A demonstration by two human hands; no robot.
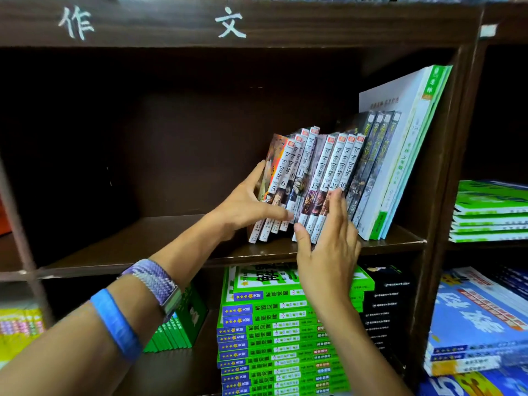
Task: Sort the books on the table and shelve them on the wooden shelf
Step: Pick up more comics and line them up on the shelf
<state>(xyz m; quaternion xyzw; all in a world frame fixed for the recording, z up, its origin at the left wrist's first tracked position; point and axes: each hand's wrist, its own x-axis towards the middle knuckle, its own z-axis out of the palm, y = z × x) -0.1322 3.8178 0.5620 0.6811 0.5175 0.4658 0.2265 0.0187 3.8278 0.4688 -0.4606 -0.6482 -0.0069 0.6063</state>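
Note:
A row of numbered manga volumes (310, 178) leans rightward on the dark wooden shelf (143, 244). To their right stand dark-spined volumes (368, 167) and tall white and green books (405, 155) against the shelf's right wall. My left hand (251, 204) lies against the leftmost volumes, thumb on the outer cover and fingers flat across the lower spines. My right hand (328, 238) presses with straight fingers on the spines of volumes 15 to 30. The table is out of view.
The shelf's left part holds nothing. Below it lie stacks of green workbooks (274, 338) and black books (383, 304). The right bay holds stacked green books (491, 212) and blue books (480, 324). Chalk characters mark the top board (228, 22).

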